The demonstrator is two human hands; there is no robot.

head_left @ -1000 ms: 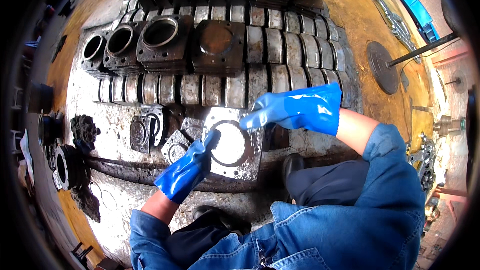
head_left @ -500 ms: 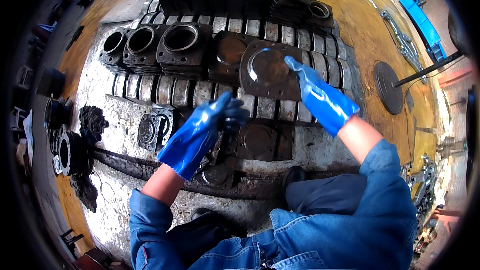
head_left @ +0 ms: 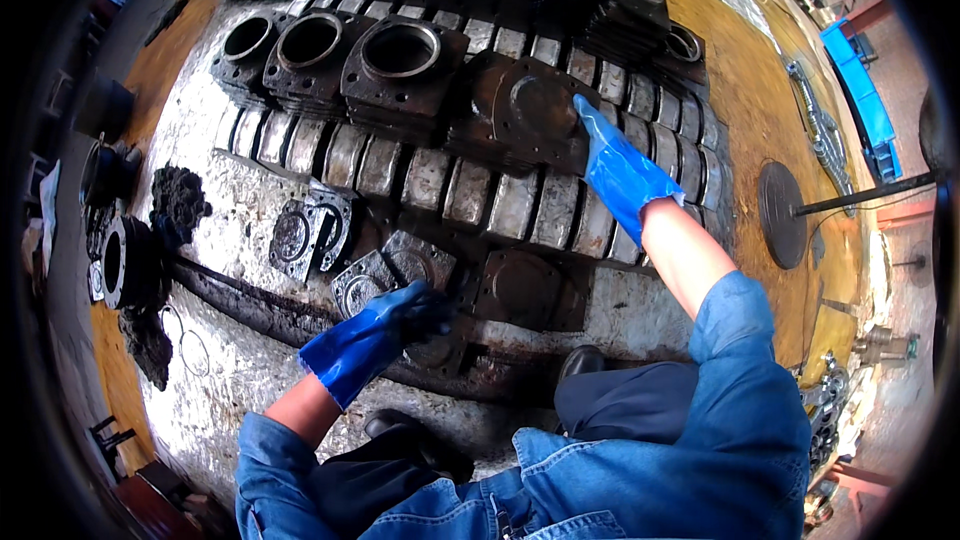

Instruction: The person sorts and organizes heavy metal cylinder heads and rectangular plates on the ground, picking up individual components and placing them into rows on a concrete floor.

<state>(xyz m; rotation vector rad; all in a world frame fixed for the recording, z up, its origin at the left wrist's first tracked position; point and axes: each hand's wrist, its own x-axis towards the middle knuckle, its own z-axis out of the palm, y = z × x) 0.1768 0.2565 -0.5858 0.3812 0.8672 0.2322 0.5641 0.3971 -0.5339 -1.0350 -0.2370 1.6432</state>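
My right hand (head_left: 618,155), in a blue rubber glove, grips the right edge of a dark, greasy metal cover plate (head_left: 543,108) with a round raised centre. That plate lies over a stack of similar dark plates (head_left: 470,135). Lower down, my left hand (head_left: 402,318), gloved the same way, reaches over several loose plates with its fingers stretched out and holds nothing that I can see. Just beyond it lies a grey plate with round rings (head_left: 366,285). Another dark plate with a round centre (head_left: 522,285) rests to its right.
Stacked flanges with round openings (head_left: 400,50) stand left of the plate stack. Rows of metal blocks (head_left: 470,190) run beneath the stacks. A round disc on a rod (head_left: 780,215) is at right. Black greasy lumps (head_left: 178,202) and a ring-shaped part (head_left: 125,260) lie at left.
My left hand has dropped nearer to me, onto the loose plates. The cover plate in my right hand has moved away and now lies farther back over the stack.
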